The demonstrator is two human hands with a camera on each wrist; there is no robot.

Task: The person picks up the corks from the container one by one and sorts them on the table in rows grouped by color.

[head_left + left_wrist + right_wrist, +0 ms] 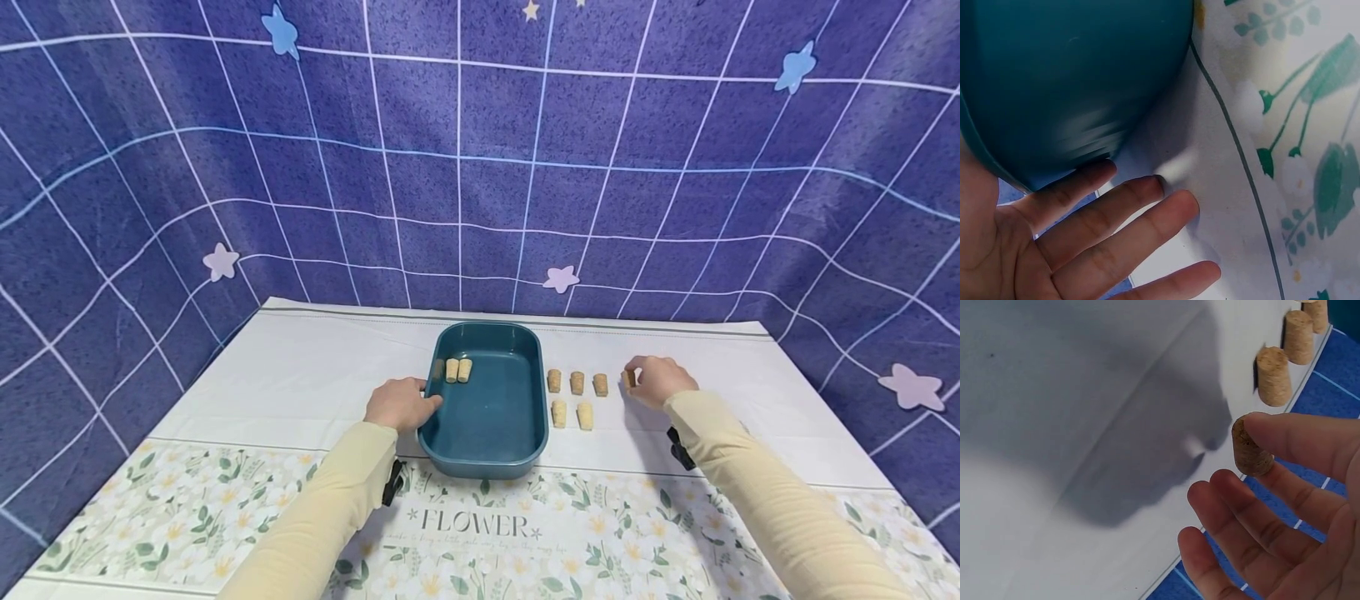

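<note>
A deep teal rectangular tub (487, 425) stands on the table with two pale cork stoppers (459, 371) side by side near its left wall. At that wall is my left hand (403, 404), its thumb over the rim and its fingers against the outside; the left wrist view shows the fingers (1116, 244) spread under the tub's side. My right hand (660, 381) pinches a brown cork stopper (1252, 447) between thumb and index finger, the other fingers loosely spread. Left of it, three brown corks (577, 383) stand in a row, with two paler corks (585, 416) in front.
White cloth (322, 358) covers the back of the table, and a floral cloth (600, 533) printed "FLOWER" lies along the front. Behind the table hangs a purple-blue curtain (487, 192) with a grid and stars. Dark bands (678, 450) sit at the wrists.
</note>
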